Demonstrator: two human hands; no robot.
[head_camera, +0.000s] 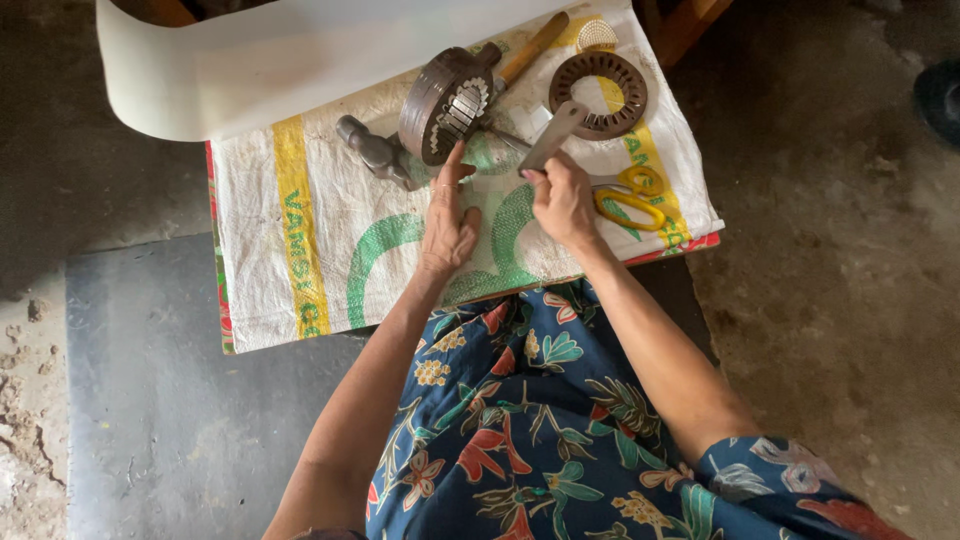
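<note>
The slotted ring core (447, 103) under the left hand (447, 222) is dull, brownish metal. The strip (552, 134) in the right hand (563, 200) looks like matt grey paper. A coarse woven plastic sack (300, 230) covers the bench. The scissors (628, 196) have glossy yellow plastic handles.

Soft daylight falls evenly over my work, brightest on the white woven sack (300, 200) and the pale sheet (300, 50) at the top, which comes close to washing out, while the floor (140, 400) to my left stays dim and grey. My left hand (447, 222) and right hand (562, 200) throw only faint, short shadows, and the metal ring (447, 103) shows a dull gleam rather than glare. Everything is fairly sharp in the middle, a little softer toward the corners, with slight wide-angle stretch at the edges.
</note>
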